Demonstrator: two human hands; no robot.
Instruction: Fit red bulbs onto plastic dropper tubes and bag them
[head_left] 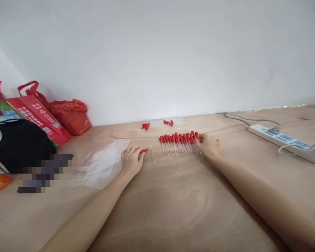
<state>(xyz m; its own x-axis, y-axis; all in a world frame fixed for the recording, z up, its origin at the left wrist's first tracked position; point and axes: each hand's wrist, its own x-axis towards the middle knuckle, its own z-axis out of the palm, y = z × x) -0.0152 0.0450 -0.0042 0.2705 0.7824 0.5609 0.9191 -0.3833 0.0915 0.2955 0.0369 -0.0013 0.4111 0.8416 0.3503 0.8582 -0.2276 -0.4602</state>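
Centre frame, hands apart: the left hand (pixel 132 161) pinches a slim red bulb (pixel 144 151); the right hand (pixel 209 145) touches (grip unclear) red-topped clear tubes (pixel 176 138).

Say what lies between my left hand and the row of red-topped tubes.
In the head view, a thin pale tube lies between your left hand and the row; a red piece is at the fingertips.
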